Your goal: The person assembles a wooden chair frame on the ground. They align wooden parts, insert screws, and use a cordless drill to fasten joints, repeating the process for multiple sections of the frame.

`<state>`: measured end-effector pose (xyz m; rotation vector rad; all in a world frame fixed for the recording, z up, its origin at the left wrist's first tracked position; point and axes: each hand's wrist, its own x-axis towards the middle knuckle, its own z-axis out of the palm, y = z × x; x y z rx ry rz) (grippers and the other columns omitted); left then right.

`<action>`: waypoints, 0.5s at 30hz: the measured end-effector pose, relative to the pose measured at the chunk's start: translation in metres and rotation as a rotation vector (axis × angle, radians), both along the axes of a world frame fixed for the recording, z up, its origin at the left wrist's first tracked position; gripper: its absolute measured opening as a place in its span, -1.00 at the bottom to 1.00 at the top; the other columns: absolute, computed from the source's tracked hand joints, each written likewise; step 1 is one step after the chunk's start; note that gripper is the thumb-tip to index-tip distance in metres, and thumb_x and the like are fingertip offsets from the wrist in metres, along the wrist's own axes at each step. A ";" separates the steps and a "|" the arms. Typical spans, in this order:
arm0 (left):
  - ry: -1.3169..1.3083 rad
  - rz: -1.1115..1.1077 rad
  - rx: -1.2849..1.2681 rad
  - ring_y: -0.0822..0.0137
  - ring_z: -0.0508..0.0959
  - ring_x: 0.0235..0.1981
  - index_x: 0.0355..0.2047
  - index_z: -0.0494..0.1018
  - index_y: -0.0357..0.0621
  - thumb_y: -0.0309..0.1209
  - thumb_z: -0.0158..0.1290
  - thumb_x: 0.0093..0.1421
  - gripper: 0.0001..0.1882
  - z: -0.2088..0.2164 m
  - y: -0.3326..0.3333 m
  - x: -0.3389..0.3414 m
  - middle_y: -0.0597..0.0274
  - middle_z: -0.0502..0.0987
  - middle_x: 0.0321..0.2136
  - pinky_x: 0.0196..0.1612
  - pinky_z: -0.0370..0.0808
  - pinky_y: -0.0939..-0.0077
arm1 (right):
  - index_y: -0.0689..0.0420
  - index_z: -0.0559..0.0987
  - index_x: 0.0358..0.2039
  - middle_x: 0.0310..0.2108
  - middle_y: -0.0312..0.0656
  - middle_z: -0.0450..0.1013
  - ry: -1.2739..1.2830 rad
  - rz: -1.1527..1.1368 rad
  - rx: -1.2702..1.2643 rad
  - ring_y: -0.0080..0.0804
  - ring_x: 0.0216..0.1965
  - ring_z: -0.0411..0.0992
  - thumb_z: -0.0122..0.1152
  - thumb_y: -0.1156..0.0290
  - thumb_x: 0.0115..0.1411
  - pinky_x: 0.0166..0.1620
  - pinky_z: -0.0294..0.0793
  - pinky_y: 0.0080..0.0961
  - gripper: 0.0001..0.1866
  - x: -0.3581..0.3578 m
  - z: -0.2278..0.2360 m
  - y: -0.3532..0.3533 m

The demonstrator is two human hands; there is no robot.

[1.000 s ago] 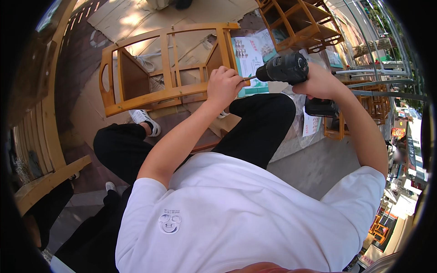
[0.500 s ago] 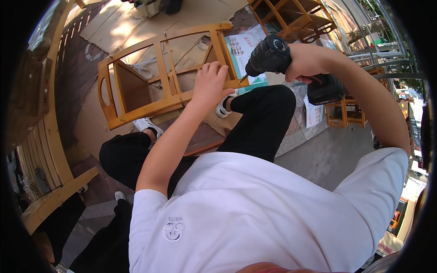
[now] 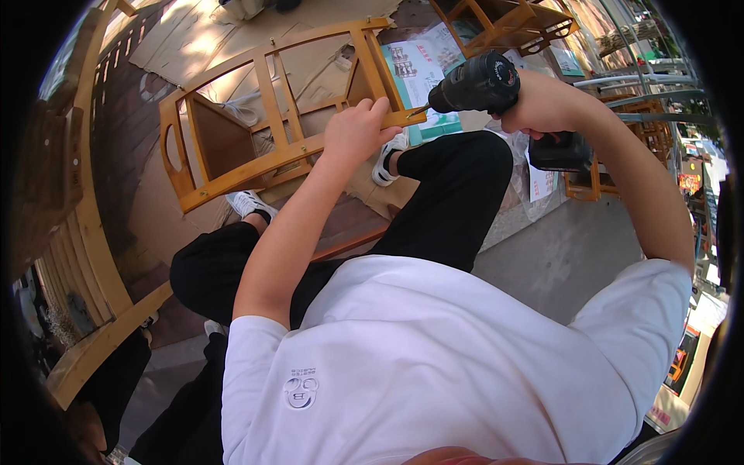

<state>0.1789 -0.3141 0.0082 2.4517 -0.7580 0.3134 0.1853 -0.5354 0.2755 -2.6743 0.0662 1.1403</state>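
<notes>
A wooden furniture frame (image 3: 248,179) with slats and brown side panels lies tilted in front of my knees, small screws standing along its rails. My left hand (image 3: 356,130) is closed over the near rail, close to its right end. My right hand (image 3: 542,102) grips a black cordless drill (image 3: 474,82) by its handle. The drill points left and slightly down, its bit meeting the right end of the near rail. Whether the bit sits in a screw head is too small to tell.
Flattened cardboard (image 3: 186,46) covers the ground beneath the frame. Printed sheets (image 3: 415,66) lie right of it. More wooden furniture (image 3: 504,23) stands at the far right. A wooden bench (image 3: 101,256) runs along the left, and another person's dark-trousered leg (image 3: 182,403) shows lower left.
The drill has tilted nearer to level and sits slightly farther right in view. The frame and my left hand appear a little higher in the picture. Both grips are unchanged.
</notes>
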 end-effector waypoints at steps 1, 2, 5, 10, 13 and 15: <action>-0.004 -0.001 -0.012 0.14 0.65 -0.41 -0.21 0.44 -0.03 0.07 0.30 0.07 -0.48 0.000 -0.001 -0.001 0.22 0.52 -0.43 -0.41 0.58 0.29 | 0.21 0.56 -0.33 -0.62 -0.22 0.45 -0.016 0.020 -0.004 -0.44 -0.69 0.40 0.25 0.53 -0.14 -0.56 0.41 -0.44 -0.73 -0.001 0.001 0.000; -0.007 -0.003 -0.023 0.14 0.65 -0.42 -0.21 0.44 -0.03 0.07 0.31 0.06 -0.48 0.001 -0.001 -0.001 0.22 0.52 -0.43 -0.42 0.58 0.29 | 0.21 0.56 -0.33 -0.63 -0.22 0.44 -0.032 0.040 -0.008 -0.44 -0.70 0.40 0.25 0.53 -0.14 -0.57 0.40 -0.44 -0.74 -0.002 0.001 0.000; 0.102 -0.003 0.002 0.07 0.67 -0.31 -0.01 0.51 -0.05 0.01 0.31 0.07 -0.42 0.003 -0.001 -0.001 0.13 0.62 -0.32 -0.30 0.61 0.24 | 0.22 0.56 -0.33 -0.63 -0.22 0.44 -0.008 0.034 -0.009 -0.44 -0.70 0.40 0.26 0.54 -0.13 -0.57 0.41 -0.42 -0.74 0.001 -0.003 0.001; 0.037 -0.003 -0.005 0.11 0.65 -0.39 -0.14 0.46 -0.04 0.03 0.32 0.06 -0.47 0.003 -0.002 -0.001 0.19 0.55 -0.40 -0.38 0.59 0.28 | 0.23 0.56 -0.33 -0.63 -0.21 0.45 -0.012 0.090 -0.061 -0.43 -0.70 0.41 0.28 0.54 -0.11 -0.58 0.42 -0.43 -0.74 0.006 -0.009 0.001; 0.000 -0.002 -0.012 0.13 0.65 -0.42 -0.21 0.42 -0.04 0.05 0.32 0.06 -0.48 0.000 -0.001 -0.001 0.22 0.53 -0.42 -0.41 0.59 0.30 | 0.22 0.56 -0.33 -0.62 -0.21 0.45 -0.005 0.102 -0.062 -0.43 -0.70 0.41 0.29 0.54 -0.11 -0.58 0.42 -0.45 -0.75 0.010 -0.013 0.001; 0.010 -0.001 -0.002 0.12 0.65 -0.41 -0.22 0.42 -0.05 0.06 0.31 0.07 -0.48 0.001 -0.001 -0.001 0.21 0.53 -0.41 -0.40 0.59 0.29 | 0.22 0.56 -0.33 -0.62 -0.21 0.45 0.002 0.110 -0.063 -0.43 -0.70 0.42 0.30 0.54 -0.10 -0.58 0.42 -0.45 -0.75 0.012 -0.015 0.002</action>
